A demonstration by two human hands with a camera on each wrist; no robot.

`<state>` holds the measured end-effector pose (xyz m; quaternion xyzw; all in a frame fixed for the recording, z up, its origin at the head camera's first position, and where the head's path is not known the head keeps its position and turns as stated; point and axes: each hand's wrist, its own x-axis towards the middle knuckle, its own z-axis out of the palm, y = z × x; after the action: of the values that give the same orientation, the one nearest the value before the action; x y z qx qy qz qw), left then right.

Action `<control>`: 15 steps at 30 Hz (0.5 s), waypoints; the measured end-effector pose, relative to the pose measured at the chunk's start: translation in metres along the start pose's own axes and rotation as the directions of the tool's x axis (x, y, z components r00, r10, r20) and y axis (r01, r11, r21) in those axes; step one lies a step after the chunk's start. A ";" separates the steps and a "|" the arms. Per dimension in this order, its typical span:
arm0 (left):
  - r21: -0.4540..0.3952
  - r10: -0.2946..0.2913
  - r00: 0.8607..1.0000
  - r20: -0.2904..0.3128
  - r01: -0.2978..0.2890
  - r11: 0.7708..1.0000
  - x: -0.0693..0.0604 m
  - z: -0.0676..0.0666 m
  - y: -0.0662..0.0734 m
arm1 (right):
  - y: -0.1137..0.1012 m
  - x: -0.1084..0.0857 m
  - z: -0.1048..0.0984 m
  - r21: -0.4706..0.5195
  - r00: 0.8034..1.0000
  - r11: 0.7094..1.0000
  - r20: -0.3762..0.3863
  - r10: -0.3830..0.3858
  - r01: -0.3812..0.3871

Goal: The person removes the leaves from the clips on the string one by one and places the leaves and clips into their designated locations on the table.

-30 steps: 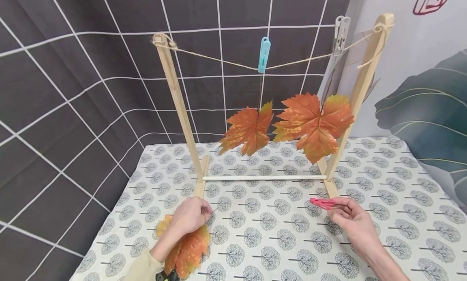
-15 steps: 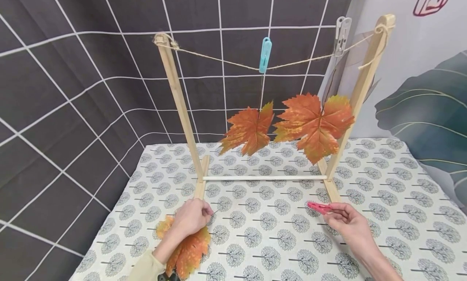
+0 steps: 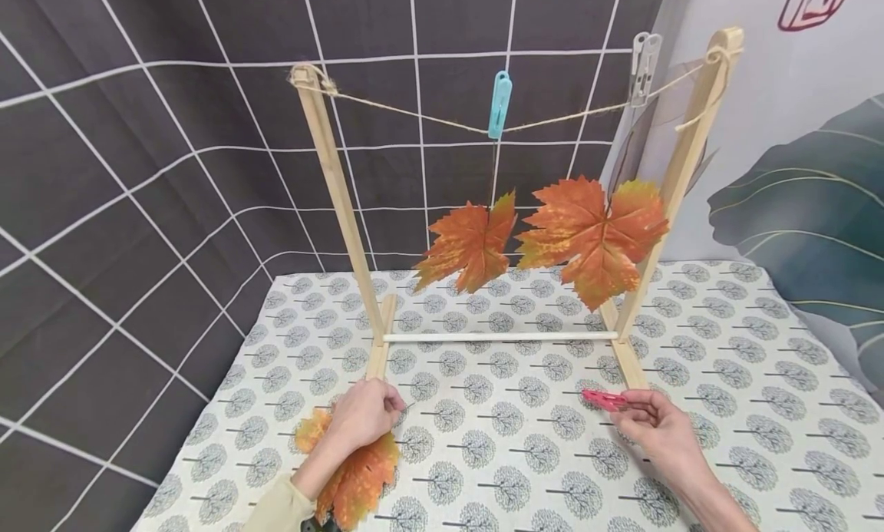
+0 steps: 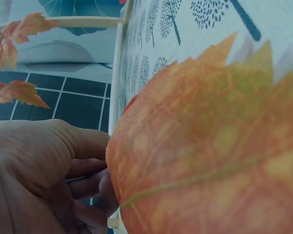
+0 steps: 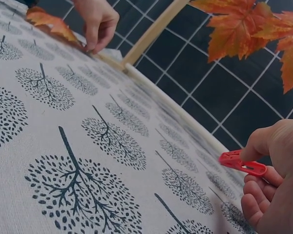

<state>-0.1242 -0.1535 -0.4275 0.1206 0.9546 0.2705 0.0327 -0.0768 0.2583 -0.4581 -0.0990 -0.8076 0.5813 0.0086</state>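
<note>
Here, your left hand [image 3: 366, 415] pinches an orange leaf [image 3: 362, 477] by its stem, over the surface [image 3: 476, 478]; your right hand's [image 3: 654, 428] grip holds a pink clothespin [image 3: 602, 399]. Only the head view shows the blue peg [image 3: 500, 104].

Smooth plastic peg [image 3: 603, 399] at four o'clock, I see; rough twine [image 3: 566, 117] at twelve, matt wooden frame [image 3: 340, 202], cloth-like leaf [image 3: 359, 474] at seven!

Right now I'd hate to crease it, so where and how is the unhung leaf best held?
Probably by its thin stem, pinched from above, as the left hand seems to do. The leaf has a broad, jagged blade that could crease; its midrib runs toward that hand, and the stem's tip pokes out past it.
</note>
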 end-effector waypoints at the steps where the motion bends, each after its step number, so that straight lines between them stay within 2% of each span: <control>1: 0.001 0.002 1.000 -0.002 -0.002 1.000 0.000 0.000 0.000 | 0.000 0.000 0.000 0.002 1.000 1.000 0.006 0.005 -0.005; 11: 0.012 0.009 1.000 -0.002 -0.009 1.000 0.001 0.002 -0.001 | 0.001 0.000 0.000 -0.044 0.996 0.995 0.029 0.087 -0.086; 15: 0.016 0.013 1.000 0.001 -0.013 1.000 0.001 0.004 -0.003 | 0.002 0.000 0.000 -0.064 0.994 0.993 0.038 0.099 -0.096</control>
<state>-0.1257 -0.1537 -0.4328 0.1271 0.9558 0.2632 0.0303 -0.0765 0.2589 -0.4598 -0.1266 -0.8195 0.5576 -0.0393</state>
